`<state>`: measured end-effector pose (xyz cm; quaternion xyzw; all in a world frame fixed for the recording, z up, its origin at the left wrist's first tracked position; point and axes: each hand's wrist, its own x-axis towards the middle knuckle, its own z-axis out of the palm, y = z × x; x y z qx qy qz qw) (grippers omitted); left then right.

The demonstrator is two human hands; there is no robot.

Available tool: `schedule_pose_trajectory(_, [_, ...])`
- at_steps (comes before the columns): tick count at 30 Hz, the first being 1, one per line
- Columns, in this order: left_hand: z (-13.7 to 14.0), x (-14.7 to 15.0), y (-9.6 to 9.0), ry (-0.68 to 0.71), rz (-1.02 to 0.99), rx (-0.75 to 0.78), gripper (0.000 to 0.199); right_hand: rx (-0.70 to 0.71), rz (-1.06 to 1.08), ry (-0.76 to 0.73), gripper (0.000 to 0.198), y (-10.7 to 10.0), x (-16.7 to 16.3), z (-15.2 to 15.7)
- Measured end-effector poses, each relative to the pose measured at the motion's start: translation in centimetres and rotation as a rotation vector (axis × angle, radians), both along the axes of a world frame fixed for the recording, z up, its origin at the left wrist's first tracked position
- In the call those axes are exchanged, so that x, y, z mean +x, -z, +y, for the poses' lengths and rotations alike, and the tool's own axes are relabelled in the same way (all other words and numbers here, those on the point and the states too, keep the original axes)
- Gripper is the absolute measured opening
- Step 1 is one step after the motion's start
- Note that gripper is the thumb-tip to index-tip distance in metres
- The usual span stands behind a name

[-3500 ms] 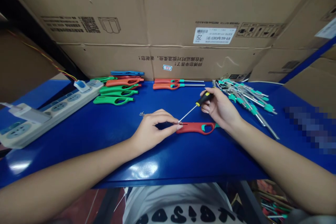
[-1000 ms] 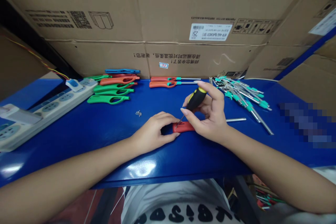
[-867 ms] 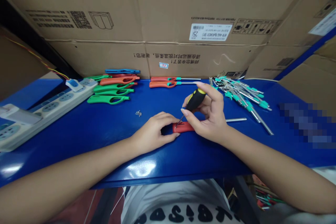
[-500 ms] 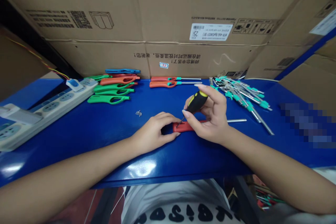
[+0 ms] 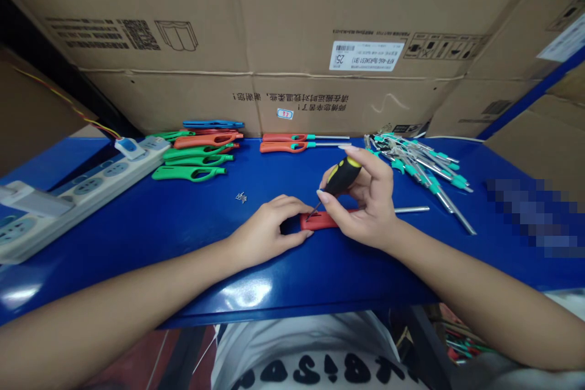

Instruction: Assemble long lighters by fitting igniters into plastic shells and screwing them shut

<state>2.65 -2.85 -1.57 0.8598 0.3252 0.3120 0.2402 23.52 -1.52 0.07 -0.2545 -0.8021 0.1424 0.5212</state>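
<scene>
A red long-nosed lighter lies flat on the blue table, its metal tube pointing right. My left hand grips the lighter's left end between thumb and fingers. My right hand is closed round the black and yellow handle of a screwdriver. The screwdriver leans to the right, and its tip meets the lighter near the left end. Part of the lighter's middle is hidden under my right hand. A small heap of screws sits to the left, beyond my left hand.
Several green, orange and blue lighter handles lie at the back left. Two orange lighters rest by the cardboard. Metal tubes with teal parts are piled at the back right. A white power strip runs along the left.
</scene>
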Motion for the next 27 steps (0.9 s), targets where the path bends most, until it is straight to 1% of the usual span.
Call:
schedule_pose_trajectory(7, [0.0, -0.1, 0.1, -0.004, 0.003, 0.0, 0.027, -0.01, 0.009, -0.002, 0.072, 0.0, 0.1, 0.0])
schedule_pose_trajectory(12, [0.0, -0.1, 0.1, 0.0, 0.003, 0.003, 0.027, 0.024, 0.021, -0.009, 0.07, 0.0, 0.1, 0.1])
schedule_pose_trajectory(16, [0.0, 0.0, 0.1, -0.005, 0.001, -0.005, 0.029, 0.032, -0.01, -0.003, 0.073, 0.0, 0.1, 0.2])
schedule_pose_trajectory(22, [0.0, 0.0, 0.0, -0.004, 0.01, -0.02, 0.029, 0.09, -0.01, -0.027, 0.076, 0.3, 0.3, 0.2])
schedule_pose_trajectory(25, [0.0, 0.1, 0.0, -0.007, 0.001, -0.023, 0.027, 0.063, -0.06, -0.032, 0.076, -0.1, 0.3, 0.1])
schedule_pose_trajectory(27, [0.0, 0.1, 0.0, -0.001, -0.005, -0.022, 0.024, 0.014, -0.115, -0.046, 0.073, -0.9, 0.2, -0.1])
